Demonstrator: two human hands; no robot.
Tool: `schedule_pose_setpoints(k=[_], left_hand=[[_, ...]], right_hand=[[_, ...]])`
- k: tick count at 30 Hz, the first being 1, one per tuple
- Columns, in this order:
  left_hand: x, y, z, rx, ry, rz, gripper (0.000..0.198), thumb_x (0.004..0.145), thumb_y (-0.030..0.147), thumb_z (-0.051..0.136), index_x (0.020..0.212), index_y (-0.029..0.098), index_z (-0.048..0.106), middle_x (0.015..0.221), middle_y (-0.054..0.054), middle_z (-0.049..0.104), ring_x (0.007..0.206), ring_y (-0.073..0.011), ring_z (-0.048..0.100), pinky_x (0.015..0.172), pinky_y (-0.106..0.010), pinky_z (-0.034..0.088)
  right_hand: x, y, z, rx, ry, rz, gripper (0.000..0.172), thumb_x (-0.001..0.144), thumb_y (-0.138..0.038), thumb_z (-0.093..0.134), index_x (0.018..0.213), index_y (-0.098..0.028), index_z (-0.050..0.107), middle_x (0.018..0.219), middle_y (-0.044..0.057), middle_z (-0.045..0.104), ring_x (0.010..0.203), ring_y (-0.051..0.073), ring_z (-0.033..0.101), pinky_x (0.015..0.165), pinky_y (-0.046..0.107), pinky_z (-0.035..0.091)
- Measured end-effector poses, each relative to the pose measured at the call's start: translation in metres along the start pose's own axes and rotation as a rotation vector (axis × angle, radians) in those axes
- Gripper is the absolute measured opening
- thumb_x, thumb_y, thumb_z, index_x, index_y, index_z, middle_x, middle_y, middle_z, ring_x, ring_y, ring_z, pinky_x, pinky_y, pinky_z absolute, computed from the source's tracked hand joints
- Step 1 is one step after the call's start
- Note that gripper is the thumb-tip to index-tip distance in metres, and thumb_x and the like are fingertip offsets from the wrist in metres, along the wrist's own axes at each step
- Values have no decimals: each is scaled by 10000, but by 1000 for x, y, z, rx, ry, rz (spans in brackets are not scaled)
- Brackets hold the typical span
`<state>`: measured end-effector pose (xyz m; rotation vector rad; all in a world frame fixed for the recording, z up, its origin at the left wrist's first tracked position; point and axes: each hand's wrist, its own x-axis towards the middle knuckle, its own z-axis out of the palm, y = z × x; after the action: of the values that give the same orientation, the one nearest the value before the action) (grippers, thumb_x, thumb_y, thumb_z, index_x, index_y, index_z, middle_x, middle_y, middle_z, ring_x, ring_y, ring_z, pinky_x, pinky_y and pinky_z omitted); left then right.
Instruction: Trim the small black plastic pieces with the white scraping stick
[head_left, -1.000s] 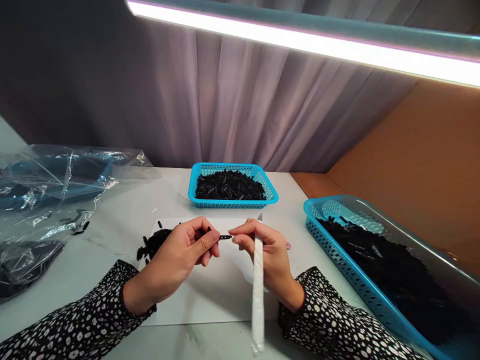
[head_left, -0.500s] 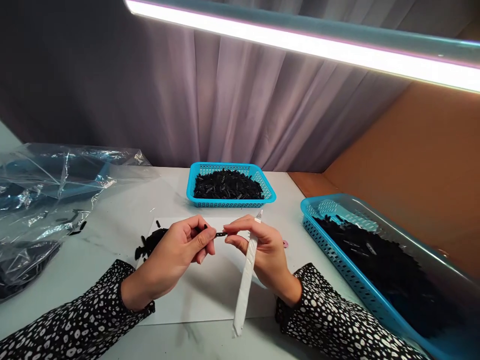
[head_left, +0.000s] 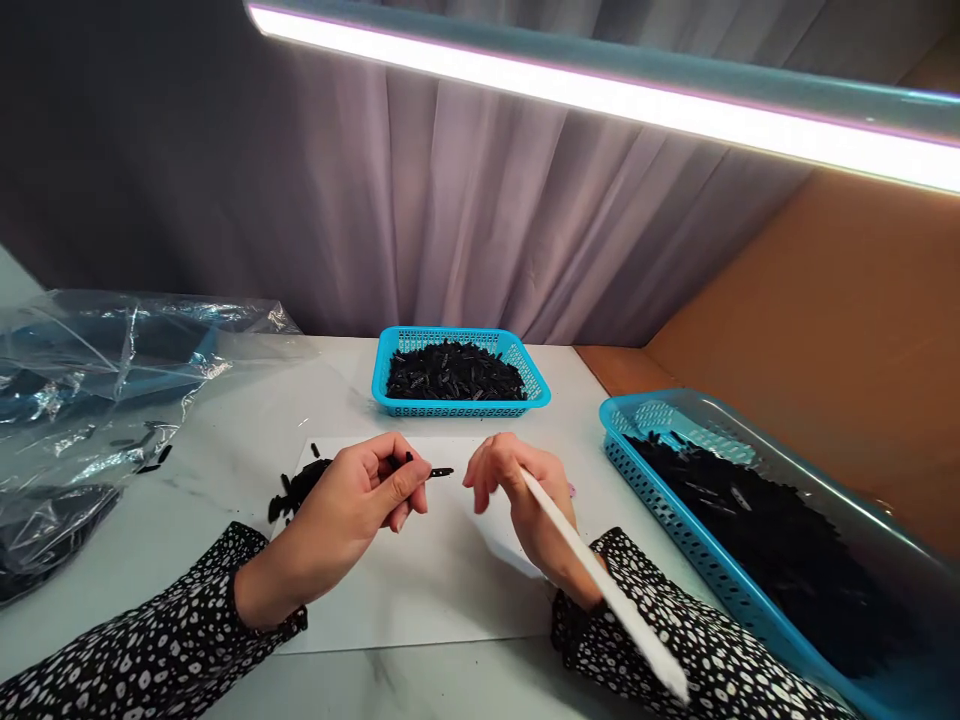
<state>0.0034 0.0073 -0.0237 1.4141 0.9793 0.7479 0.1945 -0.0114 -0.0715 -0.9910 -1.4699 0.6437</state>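
Observation:
My left hand (head_left: 367,500) is closed, pinching a small dark plastic piece (head_left: 442,472) between thumb and forefinger. One end of the piece, with small light spots, sticks out to the right; more dark bits show within the curled fingers. Just right of it, apart from the piece, my right hand (head_left: 534,500) is closed around a craft knife with a white-wrapped handle (head_left: 611,595). The handle slants back over my right wrist and sleeve, and its tip is hidden by the hand. Both hands are above a white sheet (head_left: 420,600). A heap of black pieces (head_left: 298,492) lies behind my left wrist.
A blue basket (head_left: 462,408) of black pieces stands at the back. On the right is a larger blue basket (head_left: 705,540), also holding black pieces, with clear plastic along its side. A clear plastic bag (head_left: 135,350) lies left. A bright tube lamp (head_left: 600,95) hangs above.
My right hand has drawn away from the plastic piece and turned the craft knife, so its handle swings rightward over the wrist. My left hand keeps its pinch almost unmoved.

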Motion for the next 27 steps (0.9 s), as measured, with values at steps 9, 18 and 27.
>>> schedule_pose_setpoints(k=[9,18,27], left_hand=[[0,4,-1,68,31,49,322,873,465,651,719,202,546,653,27,634,505,-93,472,527,-255,379],[-2,1,3,-56,-34,-18,349,846,498,698,737,176,617,650,23,627,517,-84,444,542,-256,349],[-7,10,2,-260,-12,-158,286,836,385,733,1004,153,731,770,8,619,612,-88,430,606,-270,349]], right_hand=[[-2,6,1,-231,1,-291,150,951,-223,655,1046,-259,765,777,28,761,710,195,683,745,390,569],[-8,-8,6,33,-15,-173,113,902,-198,729,962,-248,810,718,25,771,652,184,687,624,336,575],[-4,-12,5,490,-6,248,135,788,-406,840,812,-273,831,698,20,778,584,151,690,562,270,566]])
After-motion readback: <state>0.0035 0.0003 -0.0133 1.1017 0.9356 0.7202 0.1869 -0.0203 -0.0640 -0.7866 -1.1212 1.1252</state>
